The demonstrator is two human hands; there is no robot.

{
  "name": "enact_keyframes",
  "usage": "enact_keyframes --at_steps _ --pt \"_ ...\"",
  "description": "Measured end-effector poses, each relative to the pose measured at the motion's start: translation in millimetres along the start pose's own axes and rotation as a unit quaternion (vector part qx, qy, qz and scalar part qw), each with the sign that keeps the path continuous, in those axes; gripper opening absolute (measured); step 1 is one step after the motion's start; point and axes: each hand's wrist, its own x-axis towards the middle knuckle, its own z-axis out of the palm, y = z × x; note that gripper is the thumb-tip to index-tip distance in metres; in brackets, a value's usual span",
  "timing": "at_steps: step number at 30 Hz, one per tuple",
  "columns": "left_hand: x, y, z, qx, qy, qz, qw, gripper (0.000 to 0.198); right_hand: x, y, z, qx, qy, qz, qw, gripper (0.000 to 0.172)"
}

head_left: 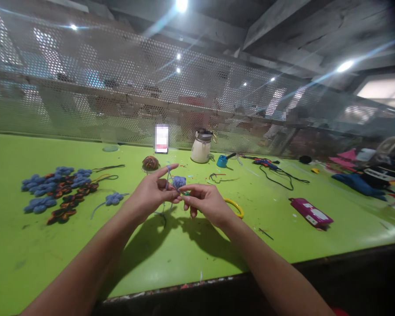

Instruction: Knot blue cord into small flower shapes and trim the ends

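Note:
Blue yarn (168,175) runs over the raised index finger of my left hand (154,188), whose thumb and other fingers pinch the working end. Close against it, my right hand (206,202) is closed in a pinch on a thin crochet hook, mostly hidden by the fingers; a bit of green shows there. The fingertips of both hands nearly meet above the table. Just behind them lies a ball of blue yarn (179,181). To the left, a single blue crocheted flower (114,199) with a loose tail rests near my left wrist.
Several blue and dark multicoloured crocheted flowers (61,188) lie at left on the green table (171,267). Behind stand a variegated yarn ball (150,163), a phone (161,138) and a white jar (200,148). Rightward are a yellow ring (236,208), a glue gun (266,163) and a purple box (311,212).

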Motion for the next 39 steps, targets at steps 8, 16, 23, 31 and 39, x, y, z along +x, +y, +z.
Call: enact_keyframes --at_steps 8,16,23,31,39 --pt "6 -6 1.5 0.053 0.020 0.004 0.998 0.072 0 0 1 0.022 0.001 0.009 1.000 0.036" --pt "3 -9 7.8 0.184 0.062 0.057 0.979 0.065 0 3 5 -0.014 0.026 0.004 1.000 0.035" --pt "-3 -9 20.2 0.224 0.157 0.135 0.952 0.057 1 10 18 0.165 0.055 -0.022 0.984 0.039" --pt "-1 5 -1.2 -0.024 0.050 -0.007 0.998 0.073 -7 2 7 -0.045 0.057 -0.133 0.988 0.026" --pt "-7 15 -7.6 -0.037 0.006 -0.033 0.999 0.069 -7 -5 -13 -0.300 0.055 -0.335 0.892 0.018"
